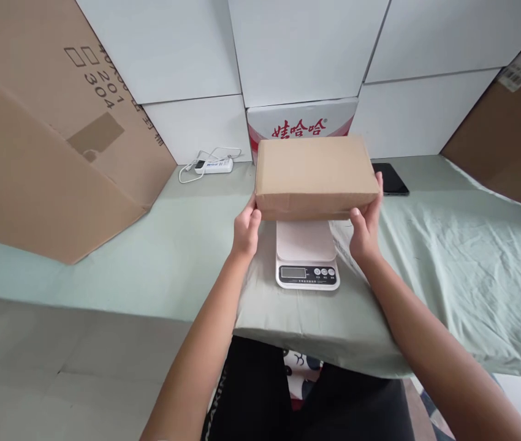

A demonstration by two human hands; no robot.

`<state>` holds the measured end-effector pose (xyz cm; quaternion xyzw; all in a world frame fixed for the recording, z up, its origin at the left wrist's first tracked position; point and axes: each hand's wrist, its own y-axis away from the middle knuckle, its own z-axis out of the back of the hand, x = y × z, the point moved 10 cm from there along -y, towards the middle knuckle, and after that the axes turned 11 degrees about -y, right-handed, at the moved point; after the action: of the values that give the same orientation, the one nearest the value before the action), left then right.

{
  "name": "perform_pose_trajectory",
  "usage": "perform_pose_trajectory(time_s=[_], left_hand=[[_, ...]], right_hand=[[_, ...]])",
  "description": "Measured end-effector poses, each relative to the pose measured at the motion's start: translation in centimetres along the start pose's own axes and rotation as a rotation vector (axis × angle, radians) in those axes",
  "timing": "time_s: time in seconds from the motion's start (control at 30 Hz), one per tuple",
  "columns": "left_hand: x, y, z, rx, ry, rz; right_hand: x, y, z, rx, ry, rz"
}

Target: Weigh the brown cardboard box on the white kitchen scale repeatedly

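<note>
A closed brown cardboard box (316,168) is held level between my two hands. My left hand (246,231) grips its near left corner, and my right hand (366,229) grips its near right corner, fingers up along the side. Beneath and in front of the box, a white kitchen scale (306,242) lies on the green cloth; its rear part is hidden by the box. The scale's display looks blank, with several round buttons beside it. Whether the box touches the scale's platform I cannot tell.
Behind the box stands a white carton with red lettering (301,116). A white device with a cable (214,165) lies at the back left, a black phone (390,179) at the back right. Large cardboard boxes (58,141) flank the cloth-covered table (173,257).
</note>
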<state>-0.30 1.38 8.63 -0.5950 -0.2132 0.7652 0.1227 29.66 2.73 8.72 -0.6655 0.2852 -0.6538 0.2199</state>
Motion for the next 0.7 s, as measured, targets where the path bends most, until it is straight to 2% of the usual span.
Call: perform_pose_trajectory(time_s=[0.13,0.23,0.47,0.7], left_hand=[[-2.0,4.4,0.3,0.043,0.035,-0.038],[-2.1,6.5,0.3,0.056,0.059,-0.018],[-0.9,7.1,0.5,0.033,0.057,0.087],[-0.2,7.1,1.3,-0.081,0.083,0.157]], right_hand=[[2.8,3.6,2.2,-0.065,0.05,0.008],[3.9,5.2,2.7,-0.088,0.089,0.031],[5.0,5.3,2.4,-0.142,0.191,0.037],[2.5,5.4,3.3,-0.198,0.037,-0.043]])
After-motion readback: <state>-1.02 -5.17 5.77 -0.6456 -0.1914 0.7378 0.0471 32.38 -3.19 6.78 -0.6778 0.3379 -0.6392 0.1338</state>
